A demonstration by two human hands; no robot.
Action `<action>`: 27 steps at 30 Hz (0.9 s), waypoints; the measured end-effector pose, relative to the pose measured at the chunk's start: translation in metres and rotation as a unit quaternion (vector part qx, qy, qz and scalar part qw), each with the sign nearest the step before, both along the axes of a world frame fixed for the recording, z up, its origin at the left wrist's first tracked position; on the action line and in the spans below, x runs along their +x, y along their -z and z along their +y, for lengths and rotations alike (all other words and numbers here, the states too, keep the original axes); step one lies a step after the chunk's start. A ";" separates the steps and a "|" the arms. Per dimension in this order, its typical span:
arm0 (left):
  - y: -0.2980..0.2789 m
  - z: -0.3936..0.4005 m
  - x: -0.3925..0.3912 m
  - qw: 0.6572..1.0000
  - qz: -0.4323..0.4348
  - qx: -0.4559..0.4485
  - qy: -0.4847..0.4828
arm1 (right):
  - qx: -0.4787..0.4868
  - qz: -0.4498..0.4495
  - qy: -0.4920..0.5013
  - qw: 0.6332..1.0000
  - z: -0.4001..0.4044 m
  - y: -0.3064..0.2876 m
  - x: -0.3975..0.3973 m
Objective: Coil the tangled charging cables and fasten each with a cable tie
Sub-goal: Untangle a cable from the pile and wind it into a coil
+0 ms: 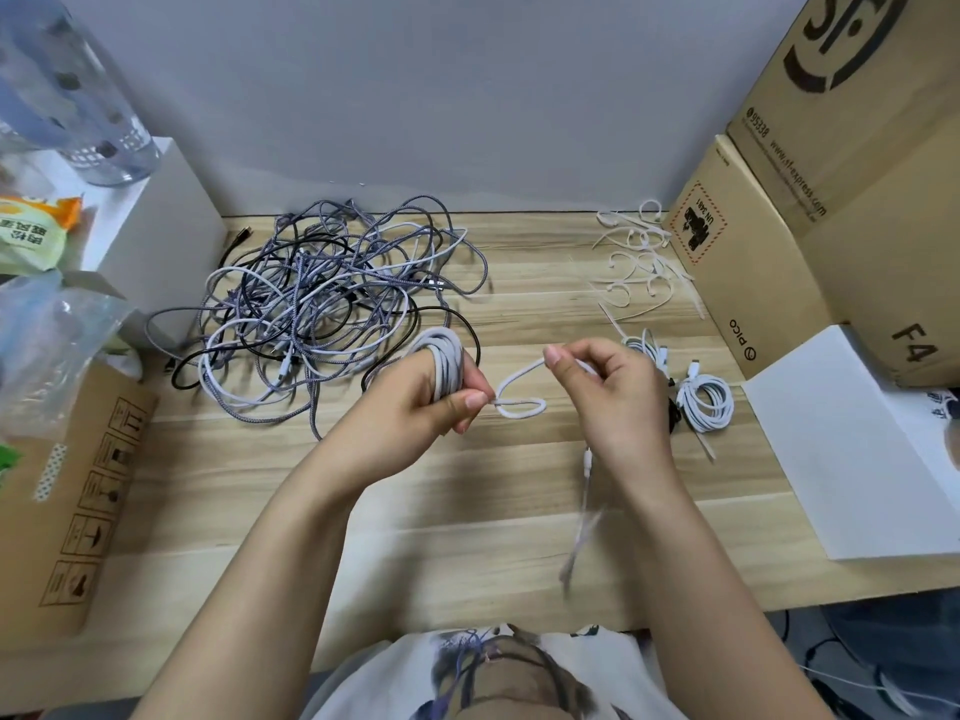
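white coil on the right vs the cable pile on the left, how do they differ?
The white coil is wound into neat loops; the cable pile is a loose tangle. The coil is all white; the pile mixes grey braided, white and black cables. The coil is far smaller than the pile. Both lie on the table.

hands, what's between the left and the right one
In the head view, a looped stretch of white cable spans from the left hand to the right hand.

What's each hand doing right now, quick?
Left hand: closed, gripping the coiled white cable wound round its fingers.
Right hand: closed, pinching the loose end of that same cable.
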State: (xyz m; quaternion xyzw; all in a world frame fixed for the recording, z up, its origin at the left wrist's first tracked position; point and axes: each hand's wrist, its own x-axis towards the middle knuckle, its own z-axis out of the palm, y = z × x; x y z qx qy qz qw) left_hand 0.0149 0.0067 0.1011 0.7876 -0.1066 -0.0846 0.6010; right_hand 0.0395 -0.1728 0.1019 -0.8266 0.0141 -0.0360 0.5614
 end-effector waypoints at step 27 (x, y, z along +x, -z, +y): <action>0.015 0.021 -0.014 0.846 0.228 -0.339 0.341 | 0.115 -0.031 0.016 0.993 -0.006 0.003 0.001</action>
